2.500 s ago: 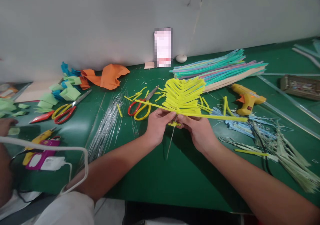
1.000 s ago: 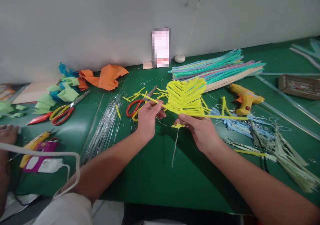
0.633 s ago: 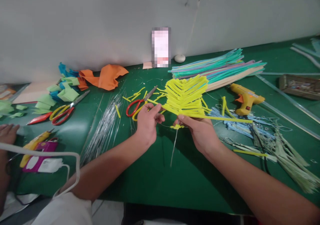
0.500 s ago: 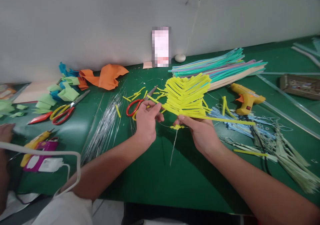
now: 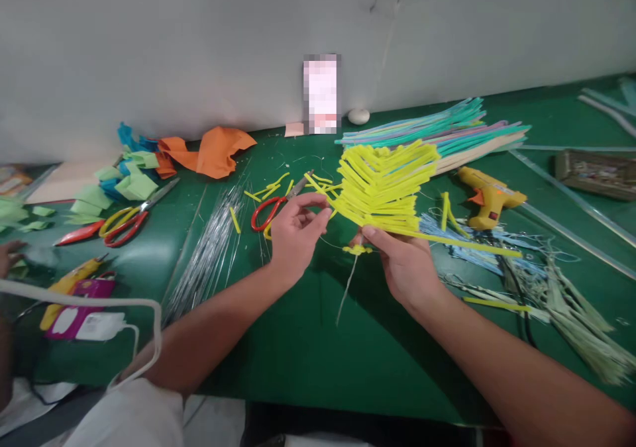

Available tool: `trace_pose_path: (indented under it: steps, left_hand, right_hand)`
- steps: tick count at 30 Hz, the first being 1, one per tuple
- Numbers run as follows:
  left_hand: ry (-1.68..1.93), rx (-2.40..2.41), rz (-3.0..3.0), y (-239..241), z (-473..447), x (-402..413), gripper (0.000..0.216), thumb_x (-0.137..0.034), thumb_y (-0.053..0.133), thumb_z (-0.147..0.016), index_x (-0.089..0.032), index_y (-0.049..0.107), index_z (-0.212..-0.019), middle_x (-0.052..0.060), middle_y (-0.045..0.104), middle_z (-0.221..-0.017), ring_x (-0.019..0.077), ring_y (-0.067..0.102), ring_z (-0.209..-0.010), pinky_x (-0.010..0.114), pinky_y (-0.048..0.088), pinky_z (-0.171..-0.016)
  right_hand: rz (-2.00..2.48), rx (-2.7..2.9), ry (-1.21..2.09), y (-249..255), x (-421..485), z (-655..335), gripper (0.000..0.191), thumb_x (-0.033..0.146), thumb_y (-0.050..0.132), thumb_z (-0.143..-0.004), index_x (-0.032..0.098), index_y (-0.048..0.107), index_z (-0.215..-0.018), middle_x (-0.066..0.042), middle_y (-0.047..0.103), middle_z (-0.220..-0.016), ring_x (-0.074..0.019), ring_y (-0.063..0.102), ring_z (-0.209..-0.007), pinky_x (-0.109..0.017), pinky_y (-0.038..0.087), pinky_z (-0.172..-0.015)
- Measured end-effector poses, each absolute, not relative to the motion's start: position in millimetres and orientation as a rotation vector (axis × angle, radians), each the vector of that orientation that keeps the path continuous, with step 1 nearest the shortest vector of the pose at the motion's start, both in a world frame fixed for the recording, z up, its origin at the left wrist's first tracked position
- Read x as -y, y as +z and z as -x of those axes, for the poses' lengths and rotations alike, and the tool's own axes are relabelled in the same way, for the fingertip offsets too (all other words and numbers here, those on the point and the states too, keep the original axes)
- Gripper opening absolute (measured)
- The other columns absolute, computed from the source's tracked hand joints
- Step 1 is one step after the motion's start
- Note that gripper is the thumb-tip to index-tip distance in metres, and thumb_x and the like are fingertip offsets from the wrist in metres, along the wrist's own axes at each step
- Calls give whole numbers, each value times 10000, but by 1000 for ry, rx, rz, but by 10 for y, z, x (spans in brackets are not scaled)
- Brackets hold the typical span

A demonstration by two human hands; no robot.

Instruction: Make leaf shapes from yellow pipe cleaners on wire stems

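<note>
A yellow leaf-like piece made of rows of pipe cleaners [image 5: 380, 185] is held up in front of me, its rows meeting in a V along the middle. My right hand [image 5: 405, 255] pinches its lower edge between thumb and fingers. One long yellow pipe cleaner [image 5: 477, 243] crosses that edge, its tail reaching out to the right. My left hand [image 5: 301, 235] is closed at the left side, its thumb and index fingertips at this strip's left part. Below the right thumb hangs a small yellow curled bit [image 5: 356, 250] with a thin twisted stem [image 5: 346, 288].
Red-handled scissors [image 5: 268, 213] and yellow offcuts lie behind my left hand, with wires [image 5: 206, 255] nearby. Coloured pipe cleaners [image 5: 422, 132] lie at the back. A glue gun [image 5: 489, 195] and tassels [image 5: 571, 308] are right. Another person's hand [image 5: 10, 256] shows far left.
The yellow piece and my right hand have shifted slightly right. My left fingers have moved right along the strip, closer to the piece. The other person's hand at the left edge has moved.
</note>
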State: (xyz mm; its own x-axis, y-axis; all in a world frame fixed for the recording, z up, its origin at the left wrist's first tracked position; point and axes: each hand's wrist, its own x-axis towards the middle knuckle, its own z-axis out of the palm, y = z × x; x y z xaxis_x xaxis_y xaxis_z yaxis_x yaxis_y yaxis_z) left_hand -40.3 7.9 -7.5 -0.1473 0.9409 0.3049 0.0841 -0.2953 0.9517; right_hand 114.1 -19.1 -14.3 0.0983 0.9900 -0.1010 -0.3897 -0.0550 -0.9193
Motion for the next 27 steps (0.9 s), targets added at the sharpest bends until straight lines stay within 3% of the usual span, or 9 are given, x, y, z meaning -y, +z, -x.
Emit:
trace_pose_path:
  steps: [8,13,18,23,27]
  left_hand:
    - [1619,-1199,-2145,-56,553,-162,172,-137,681,-806,-193,669,-967,18,655,-955,56,570,-629,213,515,-599]
    - [1613,-1207,-2269,-2,571,-166,118,-119,661,-812,-179,694,-908,37,673,-925,109,624,-760,245,532,-650]
    - [1568,-1259,-2032,-2,523,-119,69,-164,660,-821,-200,716,-837,23,728,-871,130,667,-804,278,552,-738]
    - [1348,-1293,-1393,-15,460,-126,61,-242,719,-754,-199,722,-798,-2,729,-698,132,682,-648,275,569,-662]
    - [1282,-1177,-1225,14,455,-166,129,-273,733,-714,-182,718,-805,6,727,-667,136,679,-604,275,569,-625]
  right_hand:
    - [983,841,1365,-170,195,-1149,93,256,779,-719,203,744,-651,-19,720,-682,-182,677,-715,-329,568,-763]
    - [955,932,1336,-165,210,-1153,108,246,761,-742,201,745,-645,-26,723,-688,-188,681,-733,-343,561,-794]
    - [944,957,1337,-182,204,-1154,125,255,751,-757,202,743,-644,-29,725,-684,-190,681,-738,-354,556,-817]
    - [976,885,1331,-189,180,-1150,115,258,770,-732,199,745,-637,-32,728,-724,-198,683,-769,-356,555,-828]
    - [990,859,1321,-193,167,-1157,95,263,787,-715,200,749,-654,-28,735,-761,-200,683,-787,-357,549,-838]
